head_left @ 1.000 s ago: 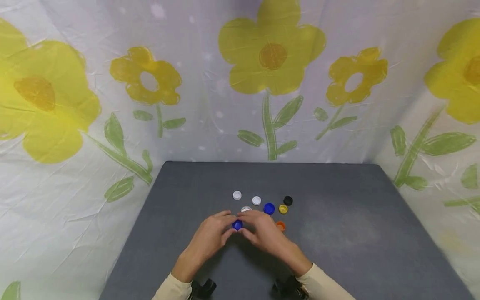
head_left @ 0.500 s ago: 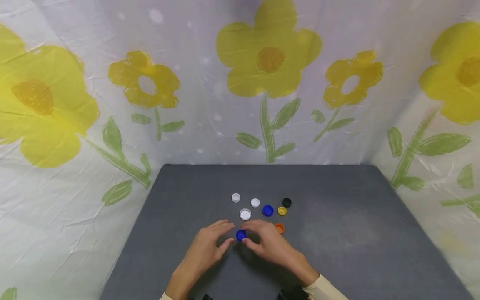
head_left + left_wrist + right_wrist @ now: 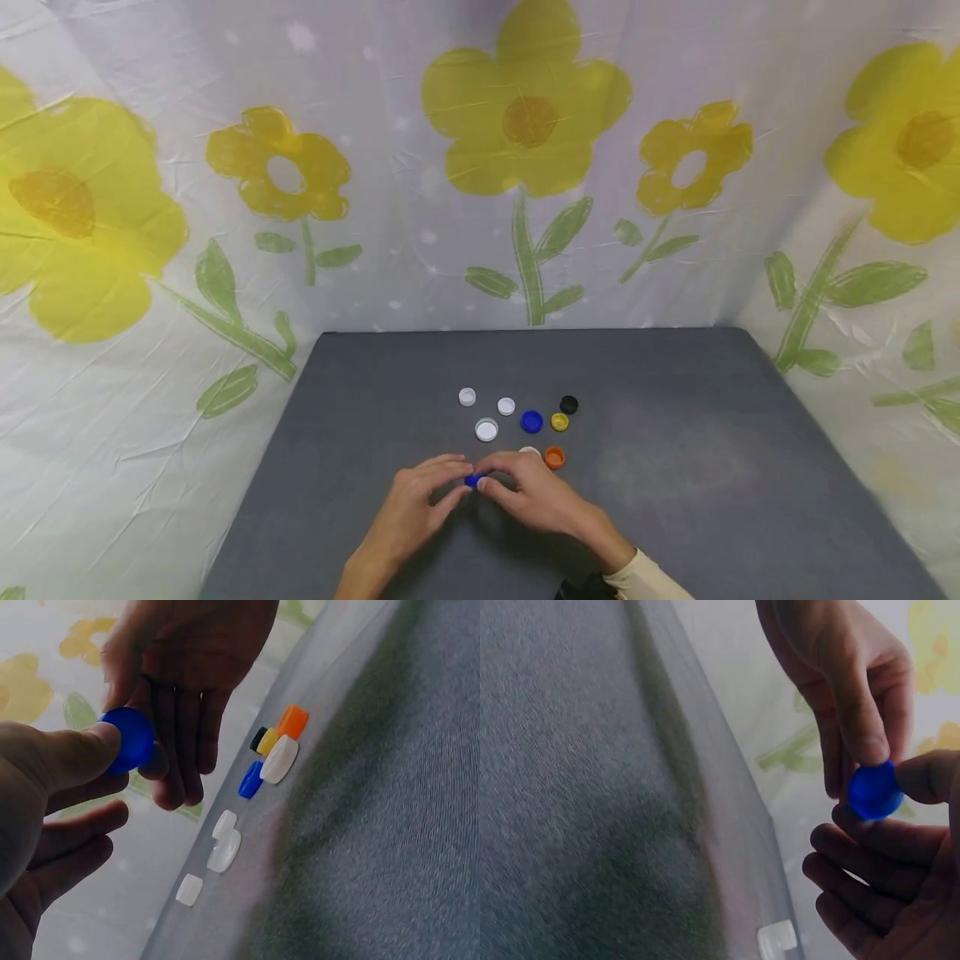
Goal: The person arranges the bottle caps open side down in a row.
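A small blue bottle cap is held above the table between both hands. My left hand pinches its left edge, with the thumb lying on the cap in the left wrist view. From the other side, my right hand pinches the same cap between thumb and index finger. The right wrist view shows the cap with both thumbs at its rim and the right hand's other fingers loosely bent below. In the head view the fingers hide much of the cap.
On the grey table, beyond the hands, lie white caps, a larger blue cap, a yellow cap, a black cap and an orange cap. A white cap is partly hidden behind the right hand. Flowered cloth surrounds the table.
Half a second ago the left fingers were apart from the blue cap while the right hand held it; now both hands pinch it. The cap has tilted and shifted slightly left.
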A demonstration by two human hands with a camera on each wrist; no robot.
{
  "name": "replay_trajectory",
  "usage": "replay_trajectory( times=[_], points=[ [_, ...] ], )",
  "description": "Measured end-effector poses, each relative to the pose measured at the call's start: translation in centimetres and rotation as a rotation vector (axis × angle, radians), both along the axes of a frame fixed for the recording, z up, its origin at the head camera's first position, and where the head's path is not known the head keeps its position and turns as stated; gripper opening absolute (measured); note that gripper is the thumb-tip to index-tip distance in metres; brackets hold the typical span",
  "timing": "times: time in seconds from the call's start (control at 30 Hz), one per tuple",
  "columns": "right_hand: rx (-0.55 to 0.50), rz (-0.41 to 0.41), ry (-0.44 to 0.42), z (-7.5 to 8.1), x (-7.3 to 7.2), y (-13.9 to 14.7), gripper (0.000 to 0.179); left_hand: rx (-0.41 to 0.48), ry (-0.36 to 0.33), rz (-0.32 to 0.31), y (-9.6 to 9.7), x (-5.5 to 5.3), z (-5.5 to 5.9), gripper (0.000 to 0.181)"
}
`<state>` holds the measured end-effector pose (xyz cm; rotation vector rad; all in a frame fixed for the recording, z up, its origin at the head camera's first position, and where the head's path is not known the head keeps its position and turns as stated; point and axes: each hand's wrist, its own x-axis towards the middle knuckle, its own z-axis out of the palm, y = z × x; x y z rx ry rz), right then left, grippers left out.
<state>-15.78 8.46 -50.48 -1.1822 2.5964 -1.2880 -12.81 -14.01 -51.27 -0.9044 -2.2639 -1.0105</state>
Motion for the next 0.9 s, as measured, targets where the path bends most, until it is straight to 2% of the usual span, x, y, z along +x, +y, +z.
replay_trajectory(
  times=[0.13, 0.2, 0.3, 0.4, 0.47, 0.57, 0.73, 0.9],
  points=[
    [-0.013, -0.017, -0.012, -0.1, 0.2, -0.1, 0.023, 0.059, -0.067, 0.059, 0.4, 0.3, 0.0, 0.023],
    [-0.031, -0.041, 0.005, -0.1, 0.3, -0.2, 0.022, 0.101, -0.142, 0.100, 0.5, 0.5, 0.0, 0.020],
    [-0.067, -0.093, 0.110, -0.3, 0.3, -0.2, 0.019, 0.191, -0.302, 0.159, 0.5, 0.8, 0.0, 0.016],
    [-0.098, -0.146, 0.242, -0.6, 0.3, -0.3, 0.031, 0.294, -0.474, 0.202, 0.5, 0.9, -0.1, 0.013],
    [-0.120, -0.154, 0.317, -0.7, 0.2, -0.3, 0.040, 0.346, -0.561, 0.228, 0.4, 1.0, 0.0, 0.012],
    [-0.152, -0.133, 0.371, -0.9, 0.1, -0.4, 0.048, 0.425, -0.663, 0.235, 0.3, 1.0, -0.1, 0.009],
    [-0.168, -0.089, 0.410, -1.0, 0.2, -0.7, 0.049, 0.512, -0.757, 0.204, 0.5, 1.0, -0.1, 0.013],
    [-0.156, -0.066, 0.456, -1.1, 0.3, -1.0, 0.044, 0.489, -0.783, 0.191, 0.7, 1.5, 0.0, 0.015]
  ],
)
